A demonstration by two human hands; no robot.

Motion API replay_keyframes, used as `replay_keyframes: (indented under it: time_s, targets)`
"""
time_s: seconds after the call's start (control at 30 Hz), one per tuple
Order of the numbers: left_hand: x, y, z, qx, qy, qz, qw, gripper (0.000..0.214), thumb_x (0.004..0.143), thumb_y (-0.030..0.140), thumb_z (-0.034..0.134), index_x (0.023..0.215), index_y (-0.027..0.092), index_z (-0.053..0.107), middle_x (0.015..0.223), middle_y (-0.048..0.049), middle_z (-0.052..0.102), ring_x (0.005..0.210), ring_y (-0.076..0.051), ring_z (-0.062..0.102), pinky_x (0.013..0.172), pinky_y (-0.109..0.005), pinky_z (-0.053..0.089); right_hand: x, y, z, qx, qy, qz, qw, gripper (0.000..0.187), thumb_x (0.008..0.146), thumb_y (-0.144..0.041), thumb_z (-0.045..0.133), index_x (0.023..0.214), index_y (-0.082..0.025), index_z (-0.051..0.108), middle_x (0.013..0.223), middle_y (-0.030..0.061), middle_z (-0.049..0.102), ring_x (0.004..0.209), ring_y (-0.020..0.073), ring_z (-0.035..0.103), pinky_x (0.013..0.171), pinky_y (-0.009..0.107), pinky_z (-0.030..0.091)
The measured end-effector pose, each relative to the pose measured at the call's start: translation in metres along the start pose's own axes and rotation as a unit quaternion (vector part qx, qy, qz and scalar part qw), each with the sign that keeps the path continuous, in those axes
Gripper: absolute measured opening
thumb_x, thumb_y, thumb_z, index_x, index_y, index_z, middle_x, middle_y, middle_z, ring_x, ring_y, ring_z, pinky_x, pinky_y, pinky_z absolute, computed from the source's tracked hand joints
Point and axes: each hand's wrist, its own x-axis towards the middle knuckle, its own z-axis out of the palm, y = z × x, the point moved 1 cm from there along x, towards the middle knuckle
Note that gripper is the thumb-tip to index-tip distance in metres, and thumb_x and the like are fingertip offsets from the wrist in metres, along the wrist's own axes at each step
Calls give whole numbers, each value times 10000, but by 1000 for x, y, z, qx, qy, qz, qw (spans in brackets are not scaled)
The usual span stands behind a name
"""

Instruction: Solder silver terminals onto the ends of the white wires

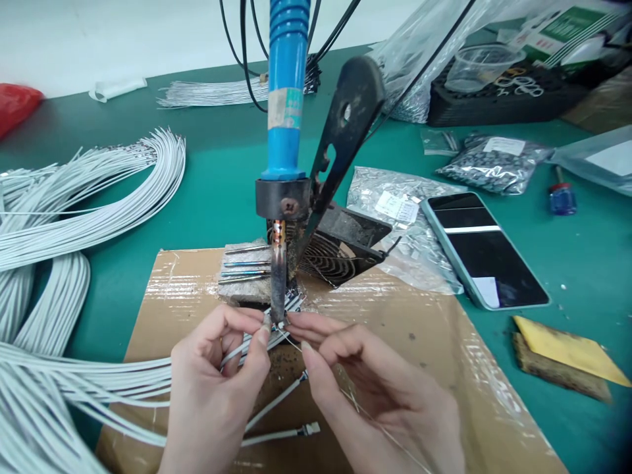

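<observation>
Narrowly pinched, cable (pixel 236 351) in left grip (pixel 212 385)

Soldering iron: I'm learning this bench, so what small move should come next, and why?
Probably ease the thin wire toward the soldering iron's tip: the right hand holds it close by, and the left hand pinches a pale cable there.

Green tabletop (pixel 217 191), white wall (pixel 148 33) behind
</observation>
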Motion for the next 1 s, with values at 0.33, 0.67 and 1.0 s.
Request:
replay_keyframes:
  time_s: [0.33, 0.67, 1.0]
  targets:
    - [-1, 0, -3, 24, -1, 0, 1000, 98, 701, 162, 788, 659, 195, 706, 828, -25, 770, 579, -101, 641, 485, -160, 466, 0, 1, 0, 8, -4, -9, 1000, 213, 861, -234, 741, 671, -272, 653, 1014, -16, 839, 979, 179, 807, 871, 194, 593]
    - [0, 1, 0, 6, -1, -5, 1000, 106, 696, 149, 783, 643, 193, 702, 777, -1, 751, 593, -89, 640, 517, -138, 483, 1, -2, 1, 9, -4, -2, 1000, 222, 874, -250, 726, 666, -247, 648, 1027, 52, 840, 969, 223, 809, 878, 274, 612]
    - [6, -8, -10, 19, -70, 3, 997, 103, 771, 148, 781, 710, 204, 719, 784, -18, 761, 542, -104, 596, 452, -169, 457, 2, 0, 0, -14, 7, -7, 1000, 239, 855, -260, 754, 637, -253, 657, 966, 55, 843, 917, 258, 819, 832, 310, 634]
